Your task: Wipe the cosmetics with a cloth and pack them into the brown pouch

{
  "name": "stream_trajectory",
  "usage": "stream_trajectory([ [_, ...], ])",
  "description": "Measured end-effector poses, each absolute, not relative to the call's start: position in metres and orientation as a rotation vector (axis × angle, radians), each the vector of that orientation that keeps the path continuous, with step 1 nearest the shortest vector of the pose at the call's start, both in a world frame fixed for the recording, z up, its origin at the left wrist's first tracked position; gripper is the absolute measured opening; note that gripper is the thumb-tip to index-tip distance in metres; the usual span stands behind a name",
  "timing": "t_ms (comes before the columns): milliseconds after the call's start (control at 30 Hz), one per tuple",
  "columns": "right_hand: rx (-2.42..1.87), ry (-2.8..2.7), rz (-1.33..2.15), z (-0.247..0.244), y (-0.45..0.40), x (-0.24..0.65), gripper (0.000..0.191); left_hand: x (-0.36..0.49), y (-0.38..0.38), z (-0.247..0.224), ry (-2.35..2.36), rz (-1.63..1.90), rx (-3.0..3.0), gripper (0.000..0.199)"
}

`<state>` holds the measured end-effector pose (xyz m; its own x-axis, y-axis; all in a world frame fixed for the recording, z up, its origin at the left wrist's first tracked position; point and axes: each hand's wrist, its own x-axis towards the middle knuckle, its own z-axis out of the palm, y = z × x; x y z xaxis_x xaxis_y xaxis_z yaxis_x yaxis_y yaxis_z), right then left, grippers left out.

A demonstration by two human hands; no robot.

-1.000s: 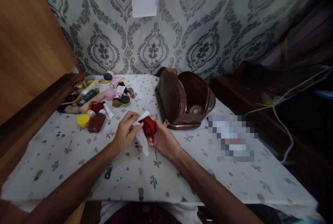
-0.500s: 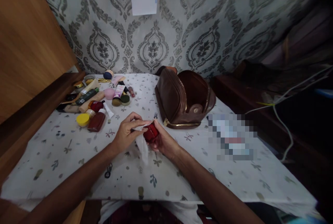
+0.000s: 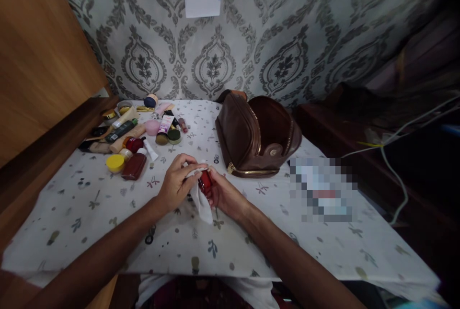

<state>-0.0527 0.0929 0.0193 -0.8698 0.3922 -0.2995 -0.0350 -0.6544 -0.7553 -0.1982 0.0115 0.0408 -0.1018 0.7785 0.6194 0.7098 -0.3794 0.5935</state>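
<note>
My right hand (image 3: 225, 190) is closed around a small, shiny dark red bottle (image 3: 205, 182), held above the front middle of the table. Pinched in my left hand (image 3: 178, 180) is a white wipe (image 3: 202, 206), pressed against the bottle's upper left side, with its loose end hanging below. My fingers and the wipe hide part of the bottle. Just beyond my right hand stands a brown leather toiletry bag (image 3: 239, 131), its zip open and its dark inside showing.
At the back left lie several cosmetics, among them a yellow-lidded jar (image 3: 115, 163), a brown-red bottle (image 3: 134, 166), a white tube (image 3: 151, 149) and a pink sponge (image 3: 152, 127). A pixelated item (image 3: 323, 190) lies on the right of the patterned tablecloth (image 3: 172, 251). A white cable (image 3: 398, 179) hangs beyond the right edge.
The bottle has turned in my right hand and shows a narrower side. The wipe has shifted over it, and its hanging end has swung right. The view has moved slightly.
</note>
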Motion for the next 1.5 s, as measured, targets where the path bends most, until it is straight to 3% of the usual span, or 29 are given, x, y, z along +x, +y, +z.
stream_trajectory([
  [367,-0.709,-1.111,2.538,0.023,0.091,-0.055,0.058,-0.2,0.014,0.038,1.576,1.431,2.584,0.032],
  [667,-0.776,-0.877,2.665,0.026,0.095,-0.055,0.061,-0.2,0.012,0.039,1.594,1.535,2.303,0.03],
  [1067,-0.774,-0.609,2.711,0.028,0.101,-0.052,0.057,-0.197,0.014,0.03,1.564,1.295,2.727,0.037],
  [1500,-0.676,-0.355,2.809,0.031,0.1,-0.051,0.063,-0.197,0.016,0.032,1.511,1.411,2.668,0.046],
])
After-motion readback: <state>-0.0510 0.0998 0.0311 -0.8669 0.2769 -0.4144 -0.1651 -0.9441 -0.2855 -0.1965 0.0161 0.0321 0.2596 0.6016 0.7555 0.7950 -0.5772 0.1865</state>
